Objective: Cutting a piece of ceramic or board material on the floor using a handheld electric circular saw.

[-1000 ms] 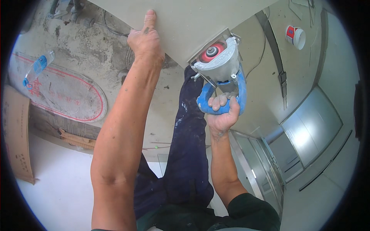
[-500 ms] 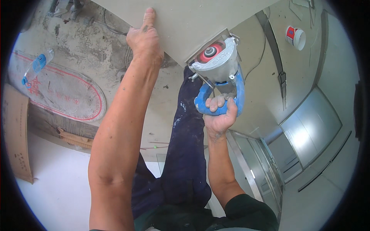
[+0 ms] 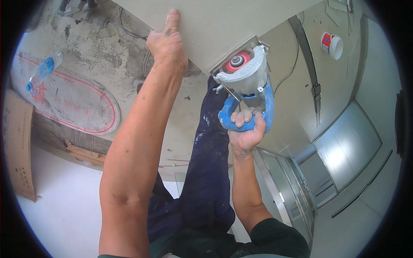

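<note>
Overhead, the left hand (image 3: 165,43) lies flat with fingers spread on a pale tile slab (image 3: 223,26). Just beside it, the right hand (image 3: 246,131) grips the blue-handled cutting saw (image 3: 247,86), whose red-hubbed blade meets the slab's edge.

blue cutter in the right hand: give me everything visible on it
The handheld cutter has a blue loop handle, a silver metal-looking guard and body, and a red disc hub showing at its top. The right hand grips the lower bar of the handle, fingers wrapped round it. Its head sits at the edge of the large pale tile, which the left hand presses flat. Whether the blade spins cannot be told.
</note>
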`<state>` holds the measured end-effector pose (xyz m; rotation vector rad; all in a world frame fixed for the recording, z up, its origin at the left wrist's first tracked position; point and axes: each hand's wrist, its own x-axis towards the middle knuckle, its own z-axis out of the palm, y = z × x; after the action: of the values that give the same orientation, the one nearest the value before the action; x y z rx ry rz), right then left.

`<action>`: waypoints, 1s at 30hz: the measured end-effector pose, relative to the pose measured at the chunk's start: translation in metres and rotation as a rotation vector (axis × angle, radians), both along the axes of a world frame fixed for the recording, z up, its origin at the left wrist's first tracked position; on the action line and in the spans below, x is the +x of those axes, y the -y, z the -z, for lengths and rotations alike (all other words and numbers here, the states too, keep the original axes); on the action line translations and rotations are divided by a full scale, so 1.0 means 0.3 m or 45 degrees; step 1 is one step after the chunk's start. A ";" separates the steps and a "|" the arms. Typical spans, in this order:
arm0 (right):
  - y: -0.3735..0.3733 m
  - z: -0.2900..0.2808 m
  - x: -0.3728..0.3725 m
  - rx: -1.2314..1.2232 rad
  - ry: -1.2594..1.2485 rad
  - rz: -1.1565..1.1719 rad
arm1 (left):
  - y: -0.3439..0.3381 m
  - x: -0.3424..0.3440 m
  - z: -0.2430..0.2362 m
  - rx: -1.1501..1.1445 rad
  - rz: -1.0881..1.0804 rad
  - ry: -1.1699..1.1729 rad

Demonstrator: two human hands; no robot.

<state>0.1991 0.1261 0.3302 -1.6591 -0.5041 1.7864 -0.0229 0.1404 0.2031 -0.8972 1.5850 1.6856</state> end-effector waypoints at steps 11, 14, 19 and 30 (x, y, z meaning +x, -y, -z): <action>0.007 0.006 -0.003 0.007 0.020 -0.019 | 0.007 0.004 0.040 0.022 0.012 -0.016; 0.009 0.001 -0.003 0.014 0.039 -0.022 | -0.001 0.010 0.021 0.036 -0.019 0.013; 0.017 0.002 -0.003 0.015 0.027 -0.031 | -0.002 0.001 0.013 0.051 -0.041 0.009; 0.026 -0.010 -0.010 0.015 0.053 -0.050 | 0.000 0.003 0.001 0.038 -0.022 -0.001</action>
<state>0.1961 0.1182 0.3332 -1.6922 -0.5682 1.7764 -0.0222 0.1403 0.2027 -0.8981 1.5529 1.7171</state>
